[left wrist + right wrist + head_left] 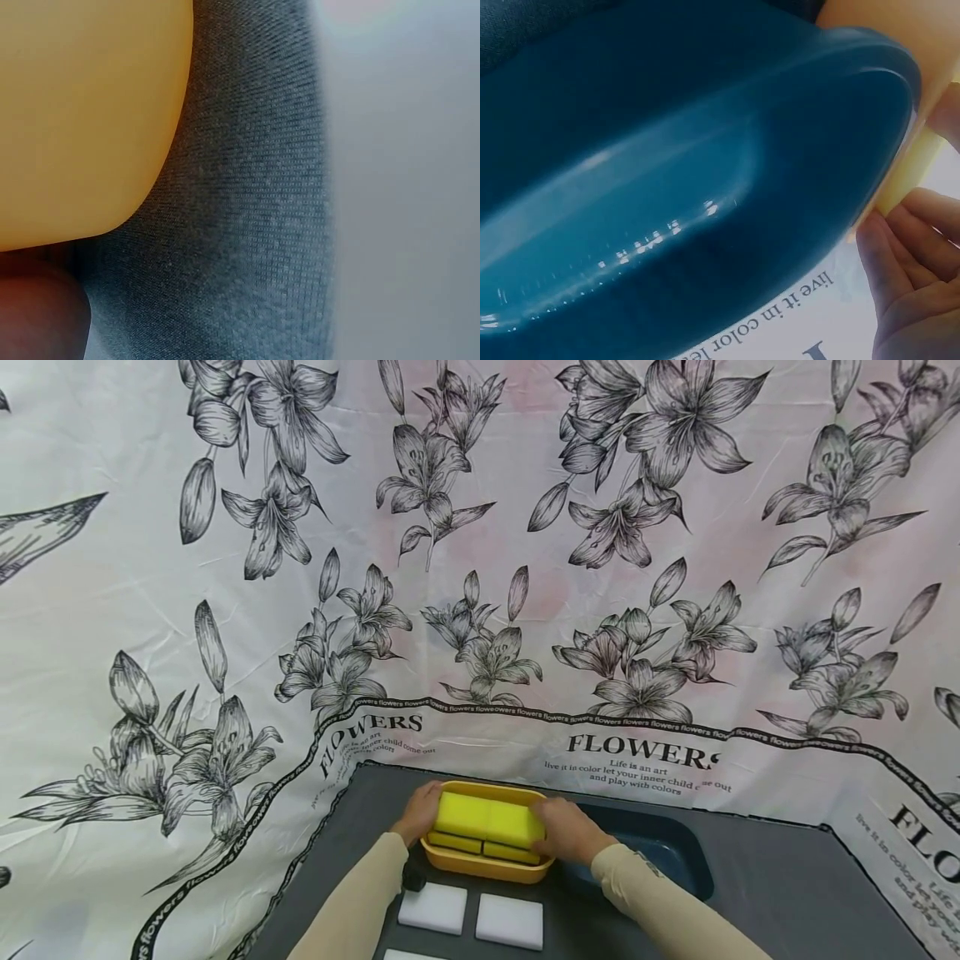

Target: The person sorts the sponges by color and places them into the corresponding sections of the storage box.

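Observation:
An orange-yellow tub (487, 865) holds several yellow sponges. Two lie flat in it, and on top a yellow sponge layer (491, 818) spans most of its width, a faint seam down its middle. My left hand (422, 812) grips the left end of that upper layer at the rim. At the right end, my right hand (567, 831) holds it between thumb and fingers; the right wrist view shows the fingertips on a pale yellow sponge edge (911, 176). The tub's rounded side (82, 112) fills much of the left wrist view, hiding most of the left hand.
A dark blue basin (693, 860) stands close to the right of the tub, under my right forearm. White blocks (432, 908) lie on the dark grey tabletop (780, 877) nearer me. Flower-printed cloth (525, 543) hangs behind and around the table.

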Motion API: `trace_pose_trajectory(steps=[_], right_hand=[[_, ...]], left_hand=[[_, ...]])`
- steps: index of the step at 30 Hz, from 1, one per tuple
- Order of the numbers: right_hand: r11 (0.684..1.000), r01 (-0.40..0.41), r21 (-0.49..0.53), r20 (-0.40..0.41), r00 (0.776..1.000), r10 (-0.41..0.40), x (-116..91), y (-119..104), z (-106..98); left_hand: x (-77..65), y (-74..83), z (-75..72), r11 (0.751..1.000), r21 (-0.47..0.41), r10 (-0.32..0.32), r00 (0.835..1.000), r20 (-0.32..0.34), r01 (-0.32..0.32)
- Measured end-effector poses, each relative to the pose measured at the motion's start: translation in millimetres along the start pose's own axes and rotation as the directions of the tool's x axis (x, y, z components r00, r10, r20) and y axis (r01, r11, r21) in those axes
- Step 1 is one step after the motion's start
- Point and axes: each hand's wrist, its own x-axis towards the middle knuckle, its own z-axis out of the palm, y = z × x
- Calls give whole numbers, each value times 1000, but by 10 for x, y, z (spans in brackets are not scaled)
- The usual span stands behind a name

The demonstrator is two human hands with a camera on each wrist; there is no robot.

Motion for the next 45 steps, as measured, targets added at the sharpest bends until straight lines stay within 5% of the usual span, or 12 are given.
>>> trace_pose_trajectory(steps=[14,23,29,34,42,45], right_hand=[[999,25,34,-31,999,-24,-122,71,-146],[988,-150,21,-41,988,151,-339,278,-464],[991,-132,-12,-93,987,131,-492,459,-707],[989,-148,-18,-135,980,145,-644,683,-839],[975,-221,-14,-192,958,214,-956,940,-961],[964,-267,4,-208,942,262,-1088,1022,-973]], left_hand=[[-84,20,-67,1000,0,4,1000,-1,-4],[-140,-14,-167,999,-42,-12,999,-44,10],[-132,21,-278,994,-112,-3,997,-80,-6],[-134,142,-451,990,-111,78,990,-119,-91],[-208,480,-671,957,145,269,954,-131,-250],[-279,626,-676,942,171,309,946,-99,-290]])
